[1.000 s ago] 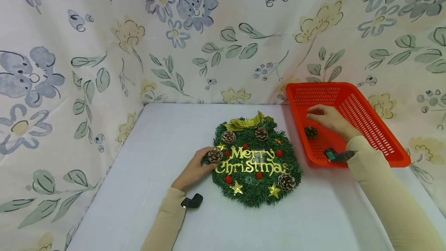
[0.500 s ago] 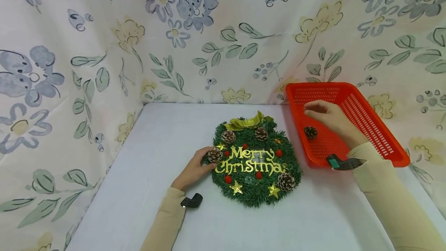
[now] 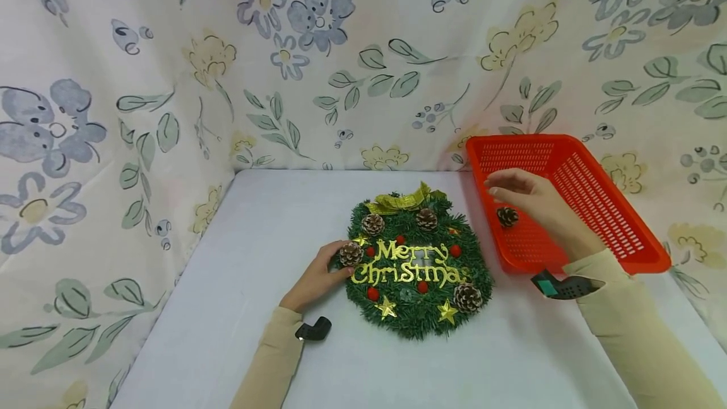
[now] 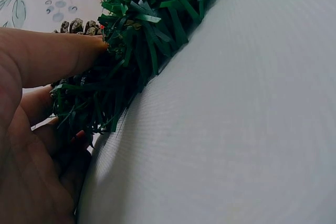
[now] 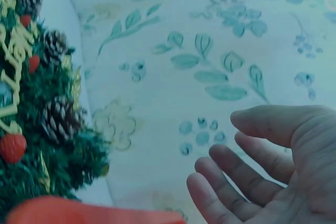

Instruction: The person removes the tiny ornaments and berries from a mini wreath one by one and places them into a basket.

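A green Christmas wreath (image 3: 417, 324) lies on the white table, with gold "Merry Christmas" lettering (image 3: 411, 264) across its middle. My left hand (image 3: 313, 281) grips its left edge beside a pine cone (image 3: 351, 254). In the left wrist view the thumb (image 4: 58, 56) lies over the tinsel and the other fingers reach beneath it, partly hidden. Over the left side of the red basket (image 3: 625, 216) hovers my right hand (image 3: 536, 201), holding nothing, its fingers loosely bent and apart. Below it, a loose pine cone (image 3: 507, 216) sits in the basket.
The basket stands at the table's right side, just beyond the wreath. A floral curtain (image 3: 341, 81) hangs behind and to the left of the white table (image 3: 238, 270). Gold ribbon (image 3: 397, 202), red berries, gold stars and several pine cones decorate the wreath.
My right hand has drifted left over the basket, closer to the wreath, still holding nothing. The left hand and the wreath have stayed in place.
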Demonstrator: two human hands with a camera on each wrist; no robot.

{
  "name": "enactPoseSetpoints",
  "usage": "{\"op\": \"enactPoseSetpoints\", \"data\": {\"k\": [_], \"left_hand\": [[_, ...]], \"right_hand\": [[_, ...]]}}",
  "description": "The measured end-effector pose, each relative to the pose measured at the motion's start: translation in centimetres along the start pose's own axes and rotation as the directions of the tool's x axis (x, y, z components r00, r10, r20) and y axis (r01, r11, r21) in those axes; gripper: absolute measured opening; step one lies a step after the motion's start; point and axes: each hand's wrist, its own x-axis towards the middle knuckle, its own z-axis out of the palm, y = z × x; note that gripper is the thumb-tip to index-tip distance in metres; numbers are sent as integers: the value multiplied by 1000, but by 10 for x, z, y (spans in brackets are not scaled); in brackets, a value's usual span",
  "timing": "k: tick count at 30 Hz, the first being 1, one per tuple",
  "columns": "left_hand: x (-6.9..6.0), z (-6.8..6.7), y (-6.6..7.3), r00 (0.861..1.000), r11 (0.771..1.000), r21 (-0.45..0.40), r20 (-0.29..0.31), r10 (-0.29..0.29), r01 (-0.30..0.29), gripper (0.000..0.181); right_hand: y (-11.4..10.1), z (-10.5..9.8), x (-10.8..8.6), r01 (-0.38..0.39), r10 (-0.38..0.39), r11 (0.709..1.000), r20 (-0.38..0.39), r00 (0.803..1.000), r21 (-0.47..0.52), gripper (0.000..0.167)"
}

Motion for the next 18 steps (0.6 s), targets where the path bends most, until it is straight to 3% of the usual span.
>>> {"op": "enactPoseSetpoints", "data": {"k": [5,12,18], "left_hand": [[1,0,-1,1000,999,13,-2,31,-31,60],[0,0,1,1000,1000,11,-4,-7,7,60],[-1,0,2,999,999,5,1,-33,33,62]], "right_hand": [[-8,8,-12,36,-35,999,32,999,-9,43],[-13,19,-24,47,-47,999,80,996,-1,38],[-10,27,-36,102,-102,995,83,991,4,37]]}}
